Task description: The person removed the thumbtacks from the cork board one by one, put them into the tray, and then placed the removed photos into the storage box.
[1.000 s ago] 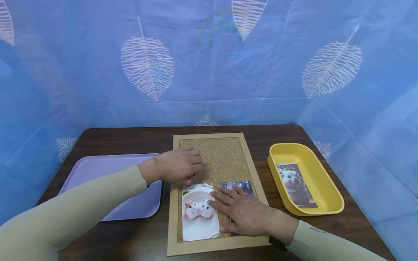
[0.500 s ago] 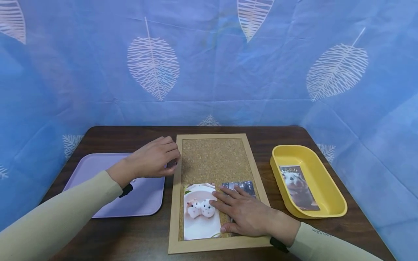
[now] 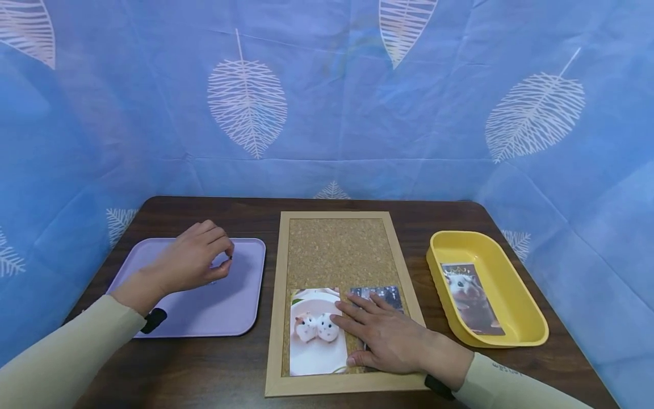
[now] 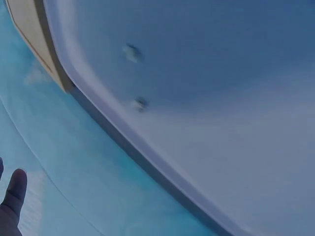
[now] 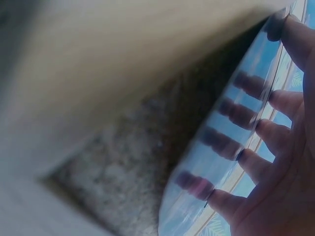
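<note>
Over the lilac tray (image 3: pixel 214 318) my left hand (image 3: pixel 191 258) hovers with its fingers loosely bent and a gap beside the thumb. Two small pale, blurred objects lie on the tray in the left wrist view, one (image 4: pixel 132 52) above the other (image 4: pixel 140 103). On the wood-framed cork board (image 3: pixel 342 250), my right hand (image 3: pixel 385 335) rests with spread, straight fingers, pressing a dark photo card (image 3: pixel 388 295) that it mostly covers. In the right wrist view the fingertips touch this card's glossy surface (image 5: pixel 221 132). Left of that hand, a photo card of two white hamsters (image 3: pixel 317 352) lies on the cork.
A yellow bin (image 3: pixel 521 312) stands right of the board, with a hamster photo card (image 3: pixel 472 298) inside it. All stands on a dark wooden table (image 3: pixel 214 369). Behind hangs a blue cloth (image 3: pixel 327 113) with white leaf prints.
My left hand has moved left from over the cork board to over the lilac tray. The right hand stays on the dark card. The head view has shifted slightly.
</note>
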Motion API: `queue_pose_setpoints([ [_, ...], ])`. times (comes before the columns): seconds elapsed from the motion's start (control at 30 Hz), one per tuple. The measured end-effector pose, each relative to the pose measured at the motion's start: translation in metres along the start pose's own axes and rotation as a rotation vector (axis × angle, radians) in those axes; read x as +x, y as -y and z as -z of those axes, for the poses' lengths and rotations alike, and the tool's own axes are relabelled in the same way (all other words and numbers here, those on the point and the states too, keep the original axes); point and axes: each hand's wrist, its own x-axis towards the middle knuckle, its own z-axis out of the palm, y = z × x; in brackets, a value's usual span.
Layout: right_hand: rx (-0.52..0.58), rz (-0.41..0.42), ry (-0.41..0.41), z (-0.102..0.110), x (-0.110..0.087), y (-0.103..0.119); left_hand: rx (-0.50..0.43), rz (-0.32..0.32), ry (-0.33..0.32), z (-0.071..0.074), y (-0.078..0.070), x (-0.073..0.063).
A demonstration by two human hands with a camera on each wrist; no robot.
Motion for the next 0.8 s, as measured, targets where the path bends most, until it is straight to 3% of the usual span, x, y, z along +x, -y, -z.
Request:
queue_pose_setpoints([
  [0.13, 0.006, 0.004, -0.002, -0.001, 0.000, 0.000, 0.032, 0.124, 0.016, 0.009, 0.006, -0.029],
  [0.37, 0.006, 0.015, -0.011, 0.000, 0.000, 0.000, 0.160, 0.362, 0.146, 0.012, 0.005, -0.064],
  [0.63, 0.013, 0.009, -0.008, -0.001, 0.001, -0.001, 0.181, 0.503, 0.251, 0.012, -0.001, -0.074],
  [0.8, 0.018, 0.006, -0.009, 0.000, 0.000, -0.001, 0.167, 0.502, 0.264, 0.008, -0.003, -0.077],
])
